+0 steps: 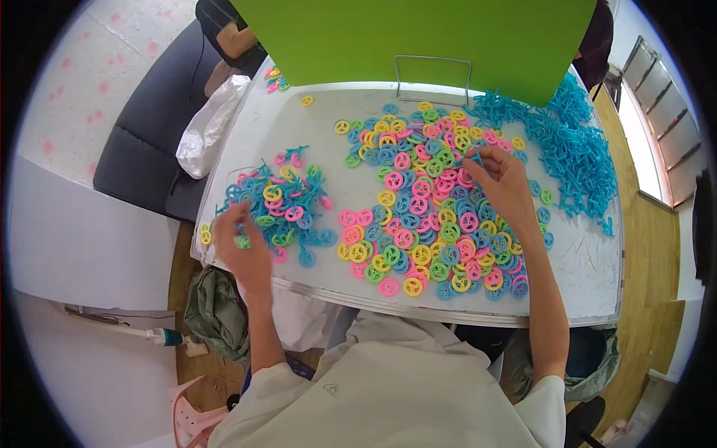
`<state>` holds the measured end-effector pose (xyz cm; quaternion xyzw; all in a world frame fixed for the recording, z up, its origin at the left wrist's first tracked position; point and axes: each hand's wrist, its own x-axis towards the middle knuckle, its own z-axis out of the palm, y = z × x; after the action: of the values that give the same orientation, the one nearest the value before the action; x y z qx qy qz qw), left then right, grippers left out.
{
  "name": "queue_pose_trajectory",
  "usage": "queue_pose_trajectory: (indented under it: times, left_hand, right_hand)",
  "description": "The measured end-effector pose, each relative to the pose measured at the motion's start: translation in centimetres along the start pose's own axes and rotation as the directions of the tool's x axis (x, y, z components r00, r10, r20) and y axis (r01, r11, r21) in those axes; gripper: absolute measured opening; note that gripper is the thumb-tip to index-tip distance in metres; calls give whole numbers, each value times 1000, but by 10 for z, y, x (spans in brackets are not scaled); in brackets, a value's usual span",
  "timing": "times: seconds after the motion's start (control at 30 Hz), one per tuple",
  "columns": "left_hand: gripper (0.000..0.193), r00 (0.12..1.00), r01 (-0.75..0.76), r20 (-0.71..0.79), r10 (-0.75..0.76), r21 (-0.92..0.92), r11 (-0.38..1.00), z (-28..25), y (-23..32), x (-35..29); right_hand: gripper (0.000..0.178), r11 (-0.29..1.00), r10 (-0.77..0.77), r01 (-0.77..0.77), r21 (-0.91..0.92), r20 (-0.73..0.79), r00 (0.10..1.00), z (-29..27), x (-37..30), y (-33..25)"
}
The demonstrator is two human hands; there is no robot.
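Over the middle of the table, my right hand (499,183) pinches a small blue plastic stick piece (470,158) between thumb and fingers. Below it spreads a wide pile of little plastic wheels (422,256) in pink, yellow, green and blue. My left hand (243,243) is at the near left edge of a smaller heap (287,200), where wheels and blue stick pieces are mixed and some look joined. Motion smears its fingers, so whether they hold anything is unclear. Loose blue stick pieces (579,160) are heaped at the right.
A green panel (418,41) stands across the back of the white table (328,287), with a metal wire frame (433,78) before it. A silvery bag (211,127) hangs at the left edge. Green sacks (216,313) stand below. Other people's arms (236,39) show behind the panel.
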<state>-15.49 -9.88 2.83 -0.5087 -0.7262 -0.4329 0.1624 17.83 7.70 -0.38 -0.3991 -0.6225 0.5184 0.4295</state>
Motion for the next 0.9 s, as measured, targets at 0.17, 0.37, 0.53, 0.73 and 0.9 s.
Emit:
queue_pose_trajectory:
  times: [0.17,0.37,0.53,0.73,0.9]
  left_hand:
    - [26,827,-292,477,300,-92,952,33,41,-13]
    - [28,989,-136,58,138,-30,990,18,30,-5]
    - [26,932,148,-361,39,476,867,-36,-122,15]
    - [32,968,-65,240,-73,519,852,-49,-209,6]
    - [22,979,-45,200,-36,387,921,-40,-211,10]
  right_hand:
    - [20,1000,0,0,-25,9,1000,3,0,-5]
    - [22,995,-32,31,-94,-11,999,-5,-5,-2]
    - [22,1000,0,0,-20,-13,1000,-5,-6,-9]
    - [23,1000,18,-17,-8,18,1000,-2,-3,-4]
    - [26,997,-23,21,-74,-31,999,-2,-4,11]
